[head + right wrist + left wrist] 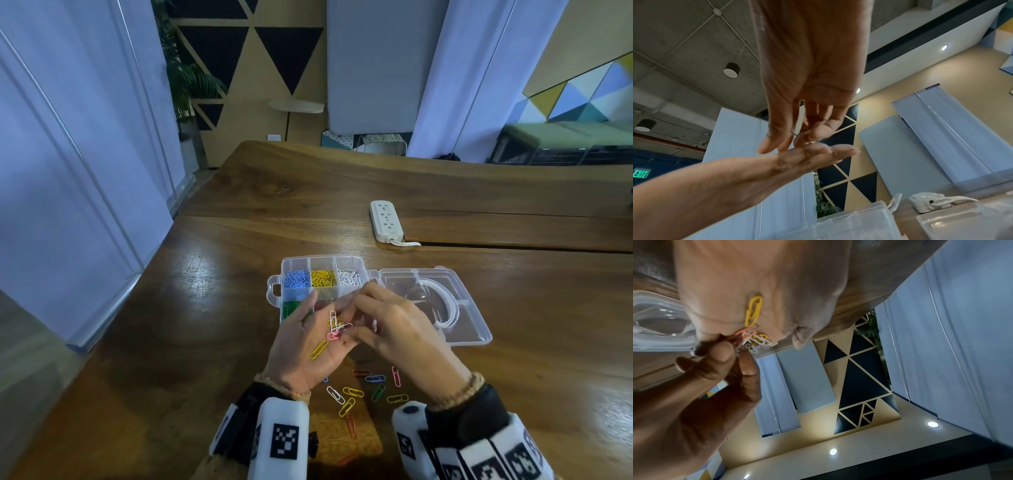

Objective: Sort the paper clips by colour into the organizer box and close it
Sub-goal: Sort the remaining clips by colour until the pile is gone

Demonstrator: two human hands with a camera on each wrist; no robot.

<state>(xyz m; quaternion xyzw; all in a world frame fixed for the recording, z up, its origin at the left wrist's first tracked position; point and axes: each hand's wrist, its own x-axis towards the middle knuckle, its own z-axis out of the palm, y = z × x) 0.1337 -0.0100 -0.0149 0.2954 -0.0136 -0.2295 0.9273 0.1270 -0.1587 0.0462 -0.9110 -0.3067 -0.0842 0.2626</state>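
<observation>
Wooden table (239, 342): brown, glossy, with a dark seam running across its far half.

Organizer box (294, 263): clear plastic, open, on the table just beyond the hands. 3 far compartments show blue, yellow and white paper clips, left to right; a near-left compartment shows green ones. The other near compartments are hidden behind the hands.

Lid (462, 329): clear, hinged flat on the table to the right of the box, a curved white handle shape visible through it.

Power strip (385, 221): white, lying beyond the box, well apart from it, its cable at the near end.

Left hand (308, 346): palm up over the table in front of the box, fingers nearly straight, cupping rather than clasping. 1 yellow paper clip (319, 349) lies loose on the palm; a small cluster of clips (337, 325), white, yellow and pink, sits at the base of the fingers.

Right hand (394, 329): palm down, fingertips lowered onto the left palm. The left wrist view shows thumb and forefinger pinched on the cluster of clips (752, 340); which single clip is held cannot be told.

Loose paper clips (363, 390): roughly 10, scattered on the table near the wrists, in white, yellow, green, blue, pink and orange-red.
</observation>
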